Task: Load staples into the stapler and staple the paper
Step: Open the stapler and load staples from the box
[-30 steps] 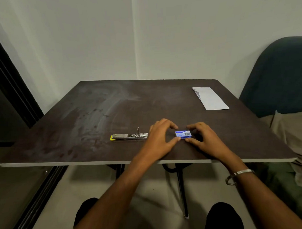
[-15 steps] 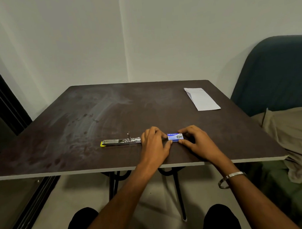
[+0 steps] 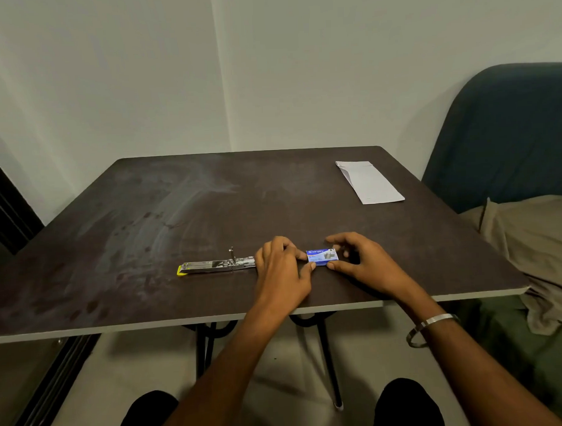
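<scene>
A dark brown table (image 3: 121,237), streaked with pale smears, is seen from above and in front, with a pale wall behind it. Toward the left of the near half, the stapler (image 3: 216,266) is laid flat on the tabletop and swung open lengthwise, so that its metal staple channel is exposed; a yellow tip is seen at its left end and a small upright post near its middle. Its right end is covered by the left hand (image 3: 283,270), which is rested on the table with the fingers curled. Just to the right, a small blue staple box (image 3: 322,257) is lain flat on the table and is pinched at its left end by the left thumb and forefinger. The right end of the box is grasped by the right hand (image 3: 366,262), with the thumb at the near edge and the fingers arched over the far edge (whether the box has been slid open cannot be told). A metal bangle (image 3: 432,328) is worn on the right wrist. At the far right corner of the table, well apart from the hands, the folded white paper (image 3: 369,181) is seen lying flat. Beyond the table's right edge, a dark teal seat back (image 3: 509,131) and a beige cloth (image 3: 535,235) are visible.
</scene>
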